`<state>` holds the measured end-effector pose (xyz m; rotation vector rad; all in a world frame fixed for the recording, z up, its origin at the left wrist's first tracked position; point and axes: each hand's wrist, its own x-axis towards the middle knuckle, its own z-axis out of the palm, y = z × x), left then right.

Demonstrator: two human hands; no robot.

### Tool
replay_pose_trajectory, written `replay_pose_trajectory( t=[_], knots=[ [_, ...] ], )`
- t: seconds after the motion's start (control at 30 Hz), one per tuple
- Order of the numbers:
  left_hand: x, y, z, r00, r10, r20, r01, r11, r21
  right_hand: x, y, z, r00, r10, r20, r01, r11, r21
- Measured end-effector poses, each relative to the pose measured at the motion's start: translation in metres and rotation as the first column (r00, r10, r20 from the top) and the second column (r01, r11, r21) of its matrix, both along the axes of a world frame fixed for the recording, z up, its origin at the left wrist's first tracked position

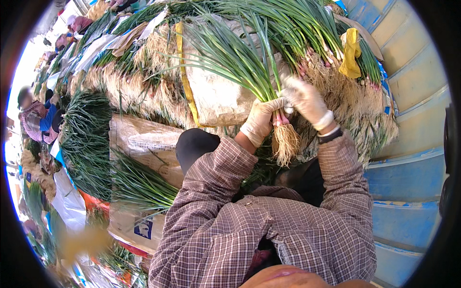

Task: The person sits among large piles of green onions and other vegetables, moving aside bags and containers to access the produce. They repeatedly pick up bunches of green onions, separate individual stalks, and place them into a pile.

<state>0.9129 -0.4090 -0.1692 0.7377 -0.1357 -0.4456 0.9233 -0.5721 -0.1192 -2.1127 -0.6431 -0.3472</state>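
Note:
My left hand (263, 118), in a thin whitish glove, grips a bunch of green garlic (254, 77) just above the pinkish stem bases. Its long leaves fan up and to the left, while the pale roots (285, 142) hang below the fist. Close against the right side of the stems is my right hand (306, 102), also gloved and blurred. Its fingertips are at the bunch, beside one stalk that stands apart from the rest; whether they hold it is unclear. Behind the bunch lies a whitish woven sack (219, 93) with a yellow strip.
More green garlic (309, 28) is heaped beyond the sack, roots facing me. At left, cut leaves (144, 178) lie on a brown printed sack (144, 135), beside a leafy pile (86, 144). A blue and cream panelled wall (407, 172) curves along the right. Another person (37, 118) sits far left.

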Motion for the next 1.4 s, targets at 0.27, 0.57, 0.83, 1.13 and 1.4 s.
replay_pose_trajectory(
  t=[0.27, 0.57, 0.83, 1.13, 1.4],
  knots=[
    [0.004, 0.024, 0.004, 0.951, 0.048, -0.306, -0.088, 0.989, -0.118, -0.013, -0.016, -0.04, 0.857, -0.241, -0.455, -0.292, 0.5, -0.815],
    [0.011, 0.019, -0.011, 0.976, -0.062, -0.21, 0.0, 0.959, -0.284, 0.05, -0.016, 0.004, 0.795, -0.496, 0.35, 0.543, 0.324, -0.774],
    [0.012, 0.009, -0.013, 0.996, 0.063, -0.056, -0.061, 0.998, 0.031, -0.053, 0.013, -0.005, 0.895, -0.214, 0.39, 0.431, 0.64, -0.636],
    [0.018, 0.024, -0.019, 0.933, 0.145, -0.329, -0.215, 0.958, -0.19, -0.064, -0.043, -0.033, 0.93, -0.223, -0.292, -0.013, 0.774, -0.633],
    [-0.021, -0.014, -0.018, 0.972, -0.003, -0.235, -0.008, 0.999, -0.047, 0.002, 0.016, -0.034, 0.906, -0.21, -0.367, 0.279, 0.949, 0.145]
  ],
)
